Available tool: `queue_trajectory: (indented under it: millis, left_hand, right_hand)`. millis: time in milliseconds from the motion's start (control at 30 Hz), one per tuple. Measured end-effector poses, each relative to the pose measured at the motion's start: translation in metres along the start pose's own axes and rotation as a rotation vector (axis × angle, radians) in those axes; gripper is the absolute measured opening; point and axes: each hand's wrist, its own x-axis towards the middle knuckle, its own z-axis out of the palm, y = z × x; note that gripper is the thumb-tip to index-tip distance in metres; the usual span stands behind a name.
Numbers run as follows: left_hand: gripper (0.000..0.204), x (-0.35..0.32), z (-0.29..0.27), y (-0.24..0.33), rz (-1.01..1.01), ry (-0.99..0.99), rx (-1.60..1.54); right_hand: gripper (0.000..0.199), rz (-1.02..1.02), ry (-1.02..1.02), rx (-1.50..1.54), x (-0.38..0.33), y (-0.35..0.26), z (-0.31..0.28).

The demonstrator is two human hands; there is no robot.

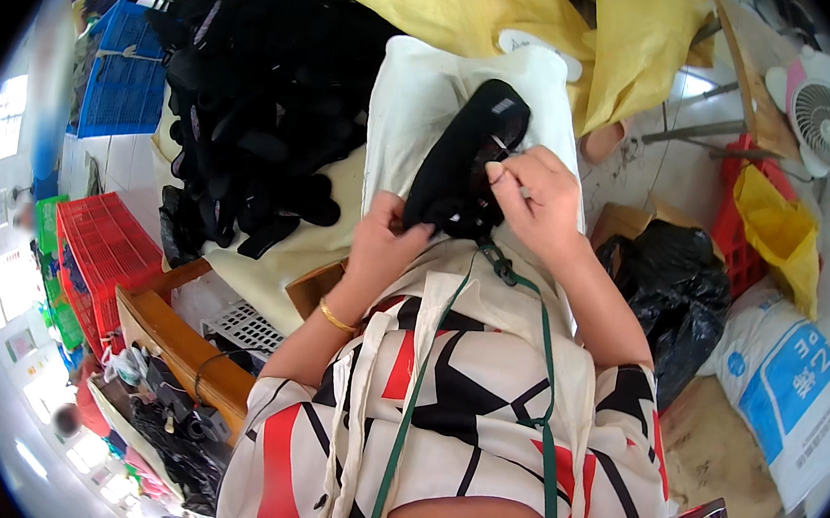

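Observation:
A black fabric shoe lies over my lap on a white cloth, with its rounded end pointing away from me. My left hand grips the near left edge of the shoe between thumb and fingers. Over the shoe's right side, my right hand is closed in a pinch. Something thin and light-coloured shows by its fingertips, too small to name. A green cord hangs down my front, and a dark piece at its end rests just below the shoe.
A large heap of black shoe pieces lies at the far left. Blue and red crates stand left, near a wooden drawer. To the right are a black plastic bag, a white-and-blue sack and a fan.

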Motion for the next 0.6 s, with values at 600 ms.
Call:
queue_trajectory:
  millis: [600]
  left_hand:
    - [0.022, 0.126, -0.055, 0.079, 0.509, 0.122, 0.698]
  right_hand:
    - [0.018, 0.250, -0.274, -0.255, 0.006, 0.043, -0.064]
